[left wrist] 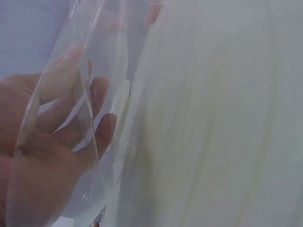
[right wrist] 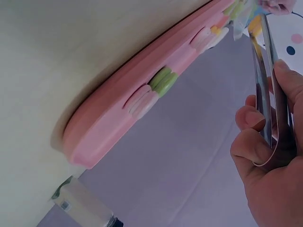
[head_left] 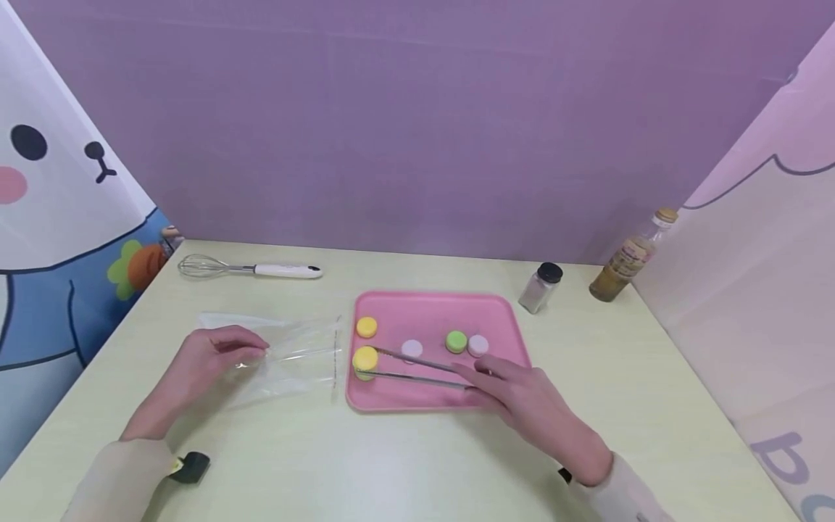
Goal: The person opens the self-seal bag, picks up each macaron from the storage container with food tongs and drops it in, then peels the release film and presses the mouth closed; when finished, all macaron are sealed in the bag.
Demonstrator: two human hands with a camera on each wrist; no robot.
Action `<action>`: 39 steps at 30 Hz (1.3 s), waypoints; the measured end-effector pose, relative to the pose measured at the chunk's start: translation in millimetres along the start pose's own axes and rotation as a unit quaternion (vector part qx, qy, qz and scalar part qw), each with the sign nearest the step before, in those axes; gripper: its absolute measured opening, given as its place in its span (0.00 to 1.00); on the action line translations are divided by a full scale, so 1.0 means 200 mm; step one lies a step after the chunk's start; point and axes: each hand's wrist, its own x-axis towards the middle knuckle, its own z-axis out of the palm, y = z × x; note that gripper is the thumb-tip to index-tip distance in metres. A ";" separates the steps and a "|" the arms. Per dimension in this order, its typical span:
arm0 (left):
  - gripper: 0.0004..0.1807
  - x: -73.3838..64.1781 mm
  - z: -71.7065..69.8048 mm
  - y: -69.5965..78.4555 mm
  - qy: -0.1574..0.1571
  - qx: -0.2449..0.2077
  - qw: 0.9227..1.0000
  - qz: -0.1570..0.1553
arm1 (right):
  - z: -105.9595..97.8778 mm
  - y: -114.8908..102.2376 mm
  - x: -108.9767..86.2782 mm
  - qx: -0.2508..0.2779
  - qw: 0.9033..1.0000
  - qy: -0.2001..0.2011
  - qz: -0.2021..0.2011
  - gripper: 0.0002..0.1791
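Observation:
My left hand [head_left: 212, 355] pinches the edge of a clear plastic bag [head_left: 303, 366] lying left of the pink tray [head_left: 437, 308]. In the left wrist view, its fingers show through the film. Metal tongs [head_left: 417, 379] are held in my right hand [head_left: 522, 395], between thumb and fingers. Their tips are on either side of a yellow macaron [head_left: 365, 357] at the tray's left side, with a pale green macaron [head_left: 364, 375] below it. Another yellow macaron [head_left: 367, 327] sits behind. Farther right on the tray are two lilac macarons [head_left: 478, 346] and a green macaron [head_left: 456, 341].
A whisk [head_left: 283, 270] with a white handle lies at the back left of the table. Behind the tray's right corner stands a black-capped jar [head_left: 540, 288]. Farther right is a corked bottle [head_left: 625, 264] of brownish contents, close to the side curtain.

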 end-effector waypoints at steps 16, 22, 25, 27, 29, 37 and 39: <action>0.07 0.00 0.00 0.00 -0.003 0.009 1.000 -0.007 | 0.12 -0.07 0.23 -0.051 0.997 -0.043 -0.041 0.28; 0.06 0.00 0.00 0.00 -0.002 0.010 1.000 -0.009 | 0.17 -0.11 0.32 -0.066 0.994 -0.070 -0.053 0.26; 0.07 0.00 0.00 0.00 -0.004 0.007 1.000 -0.013 | 0.19 -0.13 0.35 -0.065 0.993 -0.084 -0.059 0.28; 0.07 0.00 -0.01 0.01 -0.008 0.005 1.000 -0.021 | 0.20 -0.14 0.37 -0.062 0.992 -0.095 -0.057 0.28; 0.08 0.00 -0.01 0.01 -0.013 0.004 0.999 -0.031 | 0.21 -0.15 0.39 -0.065 0.991 -0.102 -0.052 0.27; 0.07 0.00 -0.01 0.01 -0.008 0.003 1.000 -0.026 | 0.26 -0.19 0.44 -0.086 0.986 -0.121 -0.069 0.29; 0.07 0.00 -0.01 0.01 -0.006 0.000 1.000 -0.021 | 0.28 -0.20 0.46 -0.078 0.987 -0.121 -0.070 0.29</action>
